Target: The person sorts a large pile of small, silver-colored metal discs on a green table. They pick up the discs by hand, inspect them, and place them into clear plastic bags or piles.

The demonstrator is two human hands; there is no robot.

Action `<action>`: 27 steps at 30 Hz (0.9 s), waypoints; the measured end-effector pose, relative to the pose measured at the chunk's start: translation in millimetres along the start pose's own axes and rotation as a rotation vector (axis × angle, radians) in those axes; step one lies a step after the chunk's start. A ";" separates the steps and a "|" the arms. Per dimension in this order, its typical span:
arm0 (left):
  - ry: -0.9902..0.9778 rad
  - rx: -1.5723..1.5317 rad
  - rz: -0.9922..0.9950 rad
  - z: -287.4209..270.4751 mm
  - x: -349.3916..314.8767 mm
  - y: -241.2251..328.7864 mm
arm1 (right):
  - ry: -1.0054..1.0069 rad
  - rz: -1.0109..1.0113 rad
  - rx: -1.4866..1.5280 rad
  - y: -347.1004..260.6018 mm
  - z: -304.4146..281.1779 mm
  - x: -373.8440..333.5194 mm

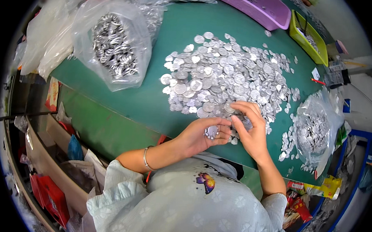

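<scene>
My left hand [208,135] is turned palm up and cupped at the table's near edge. In its palm lie a round silver-coloured metal disc [212,131] and several small silver bits. Just to the right, my right hand [252,127] reaches over the near side of a wide pile of silver metal pieces [237,76]. Its thumb and index finger are curved and apart, the index fingertip beside a disc in the pile. Some pieces in the pile are round like coins, others have scalloped edges. Part of the pile is hidden behind my right hand.
On the green table [132,105], a clear bag of curved metal pieces [114,46] stands at the left. Another bag of small silver pieces [314,130] sits at the right edge. A purple basin [261,11] and a yellow-green basket [309,42] are at the far right.
</scene>
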State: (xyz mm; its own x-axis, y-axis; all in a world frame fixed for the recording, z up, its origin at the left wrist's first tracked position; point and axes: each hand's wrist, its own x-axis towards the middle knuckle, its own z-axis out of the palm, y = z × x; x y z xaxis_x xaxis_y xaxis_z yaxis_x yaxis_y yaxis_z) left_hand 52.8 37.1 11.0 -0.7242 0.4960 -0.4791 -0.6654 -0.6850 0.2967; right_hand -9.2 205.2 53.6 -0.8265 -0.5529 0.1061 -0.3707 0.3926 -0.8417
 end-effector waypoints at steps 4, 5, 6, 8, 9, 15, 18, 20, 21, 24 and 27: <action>0.014 -0.129 0.131 26.7 4.0 -11.5 | 0.023 -0.120 -0.162 -6.6 11.3 -26.0; -0.077 -0.142 0.106 29.9 6.6 -11.2 | -0.003 -0.198 -0.337 -14.5 14.8 -27.6; -0.168 -0.155 0.081 32.2 8.0 -10.1 | 0.002 -0.203 -0.411 -13.9 18.0 -31.1; -0.242 -0.227 0.016 38.6 12.2 -14.7 | 0.049 -0.255 -0.364 5.5 12.8 -39.8; -0.286 -0.217 -0.008 38.0 14.2 -18.4 | 0.070 -0.285 -0.340 11.1 9.5 -41.8; -0.407 0.043 -0.196 31.9 18.9 -31.0 | 0.560 0.306 0.605 41.5 -3.9 -57.1; -0.430 0.230 -0.131 37.0 13.9 -25.9 | 0.629 0.447 0.834 53.4 -37.0 -51.0; -0.410 0.268 -0.089 32.7 13.0 -25.6 | 0.615 0.459 0.552 63.0 -61.8 -40.4; -0.398 0.289 -0.071 31.0 12.9 -25.4 | 0.616 0.450 0.372 73.9 -72.4 -33.6; -0.397 0.350 -0.066 32.5 13.5 -23.4 | 0.559 0.338 -0.242 114.3 -89.6 -7.9; -0.366 0.381 -0.036 30.7 10.7 -22.5 | 0.421 0.499 -0.580 100.1 -86.5 16.8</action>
State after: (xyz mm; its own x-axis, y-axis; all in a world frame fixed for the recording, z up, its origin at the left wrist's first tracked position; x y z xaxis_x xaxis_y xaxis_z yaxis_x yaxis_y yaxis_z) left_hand 54.4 74.2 24.6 -0.6704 0.7161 -0.1944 -0.6600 -0.4558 0.5972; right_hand -96.9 298.8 17.0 -0.9952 0.0563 0.0801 0.0141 0.8921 -0.4517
